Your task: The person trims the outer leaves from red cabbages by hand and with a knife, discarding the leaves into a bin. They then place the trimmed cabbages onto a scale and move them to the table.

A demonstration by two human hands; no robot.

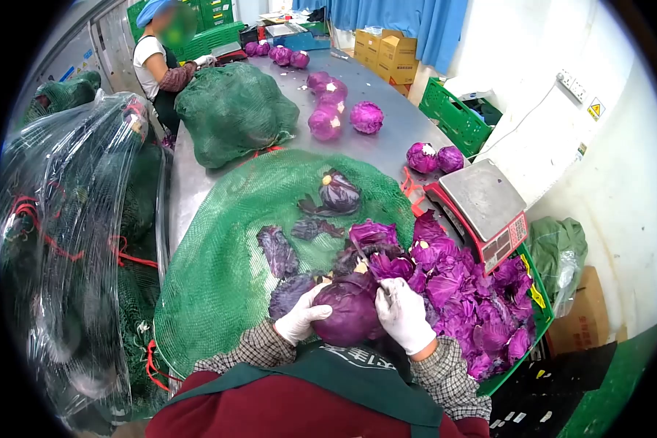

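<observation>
A dark red cabbage [347, 310] is held close to my apron, its cut stem end facing away from me. My left hand [303, 315], in a white glove, grips its left side. My gloved right hand [404, 314] is closed at its right side, with a thin, blurred knife [361, 252] pointing up and away from the fingers. Beyond the hands, loose dark outer leaves [277, 252] and another cabbage [339, 193] lie on a spread green mesh sack [219, 241]. Purple trimmed leaves [452, 285] are heaped to my right.
A scale [483, 201] stands at the right edge of the metal table [387, 157]. Trimmed cabbages [366, 117] sit farther back. A full green mesh sack [233, 113] rests at the left, near a co-worker [157, 62]. Plastic-wrapped sacks [73, 255] stand left; a green crate [536, 292] holds the leaf heap.
</observation>
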